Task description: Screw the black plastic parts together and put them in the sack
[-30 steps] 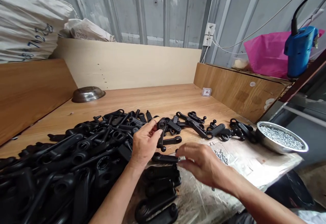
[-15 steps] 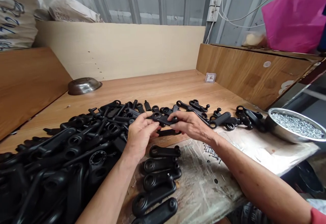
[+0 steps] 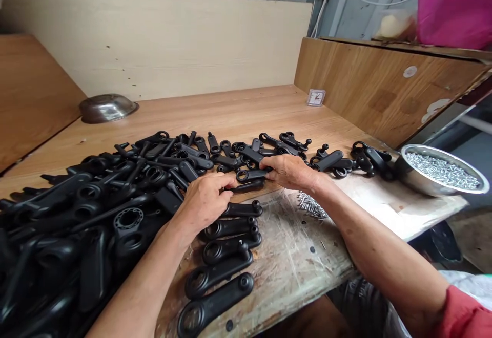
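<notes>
My right hand (image 3: 288,170) pinches one end of a short black arm part (image 3: 250,174), whose ringed end points left. My left hand (image 3: 209,194) has its thumb and forefinger around the left end of another black part (image 3: 246,187) lying just in front of it. Nearer to me, several black arm parts (image 3: 219,302) lie side by side in a column, ringed ends to the left. A large heap of black parts (image 3: 126,189) spreads out left of and under my left forearm.
Loose black parts (image 3: 326,160) lie behind and right of my hands. Small screws (image 3: 310,206) are piled on the worn board (image 3: 284,266). A steel bowl of screws (image 3: 403,179) stands right, an overturned bowl (image 3: 105,108) back left, a small clock (image 3: 315,98) behind.
The view has tilted down. My hands have moved apart; my left hand has left the part in my right hand and moved to the front part of the column.
</notes>
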The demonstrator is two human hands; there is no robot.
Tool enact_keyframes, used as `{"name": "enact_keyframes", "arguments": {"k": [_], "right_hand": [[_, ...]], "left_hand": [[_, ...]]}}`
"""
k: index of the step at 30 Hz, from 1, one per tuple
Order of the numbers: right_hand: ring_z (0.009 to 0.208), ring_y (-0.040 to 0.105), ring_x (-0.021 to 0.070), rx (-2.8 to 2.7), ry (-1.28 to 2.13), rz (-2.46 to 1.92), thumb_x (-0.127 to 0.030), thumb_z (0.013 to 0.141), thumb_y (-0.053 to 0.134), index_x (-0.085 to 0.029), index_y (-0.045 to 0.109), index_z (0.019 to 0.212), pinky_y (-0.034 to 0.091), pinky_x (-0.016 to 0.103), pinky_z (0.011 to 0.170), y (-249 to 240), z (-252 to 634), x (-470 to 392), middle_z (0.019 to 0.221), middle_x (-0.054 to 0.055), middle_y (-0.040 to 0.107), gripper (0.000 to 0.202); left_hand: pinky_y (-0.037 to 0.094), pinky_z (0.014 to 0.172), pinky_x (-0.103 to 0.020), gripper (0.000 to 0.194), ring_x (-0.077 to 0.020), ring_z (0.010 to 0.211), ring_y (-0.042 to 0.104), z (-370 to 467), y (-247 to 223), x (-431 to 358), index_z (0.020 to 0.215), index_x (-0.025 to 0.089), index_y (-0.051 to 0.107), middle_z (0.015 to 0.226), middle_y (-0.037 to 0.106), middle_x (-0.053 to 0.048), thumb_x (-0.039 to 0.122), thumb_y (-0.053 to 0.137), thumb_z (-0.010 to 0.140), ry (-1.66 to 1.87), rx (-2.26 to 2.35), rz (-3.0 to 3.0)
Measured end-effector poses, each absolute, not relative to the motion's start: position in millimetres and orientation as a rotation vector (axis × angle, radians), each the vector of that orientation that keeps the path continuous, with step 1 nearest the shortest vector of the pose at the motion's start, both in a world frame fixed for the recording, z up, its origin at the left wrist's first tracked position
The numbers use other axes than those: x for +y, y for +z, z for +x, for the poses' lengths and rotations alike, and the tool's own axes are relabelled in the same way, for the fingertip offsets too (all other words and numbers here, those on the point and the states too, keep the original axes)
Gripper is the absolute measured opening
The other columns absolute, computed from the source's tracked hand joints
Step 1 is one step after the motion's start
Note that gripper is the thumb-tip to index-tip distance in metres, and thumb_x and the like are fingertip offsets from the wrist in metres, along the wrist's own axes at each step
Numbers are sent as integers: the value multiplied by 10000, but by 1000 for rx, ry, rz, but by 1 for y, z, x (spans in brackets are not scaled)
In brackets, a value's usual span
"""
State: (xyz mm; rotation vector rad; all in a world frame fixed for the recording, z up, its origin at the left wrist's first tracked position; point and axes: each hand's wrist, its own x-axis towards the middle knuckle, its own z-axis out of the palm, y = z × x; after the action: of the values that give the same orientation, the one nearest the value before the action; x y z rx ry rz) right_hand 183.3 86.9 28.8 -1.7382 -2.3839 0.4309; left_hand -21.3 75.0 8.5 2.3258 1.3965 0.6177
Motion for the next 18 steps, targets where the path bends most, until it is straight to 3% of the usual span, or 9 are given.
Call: {"name": "enact_keyframes", "arguments": {"k": [5,8,11,14,18], "right_hand": [[811,568,182,-2402,411,-1610,-79,727,530,-197,666,925,356,234,649,19,179,88,879,41,654,267],[834,578,162,-2359,399,-1545,-78,727,531,-202,634,1037,377,214,664,15,177,88,926,25,654,350],[869,578,177,-2304,340,-1531,-81,744,522,-188,642,1025,384,238,692,20,176,85,985,45,646,323],[857,583,186,-2275,296,-1510,-100,776,507,-182,671,935,389,265,710,27,174,79,925,47,659,243],[847,597,162,-2134,511,-1238,-141,805,507,-169,681,914,423,268,761,31,173,73,887,33,669,207]], "left_hand": [[423,706,-265,226,-170,731,589,-24,10,72,774,227,649,776,642,10,240,429,725,637,1483,2322],[418,714,-323,246,-230,785,576,-24,15,69,861,210,652,801,633,-34,291,467,720,674,1639,2312],[406,747,-383,192,-296,851,551,-23,17,68,762,225,665,751,627,-55,316,517,680,637,1675,2305],[404,775,-410,145,-302,833,561,-22,16,69,677,235,661,728,635,-53,275,527,638,665,1629,2225],[422,808,-402,250,-257,799,582,-23,16,73,830,210,645,788,642,-43,326,519,648,908,1495,1967]]}}
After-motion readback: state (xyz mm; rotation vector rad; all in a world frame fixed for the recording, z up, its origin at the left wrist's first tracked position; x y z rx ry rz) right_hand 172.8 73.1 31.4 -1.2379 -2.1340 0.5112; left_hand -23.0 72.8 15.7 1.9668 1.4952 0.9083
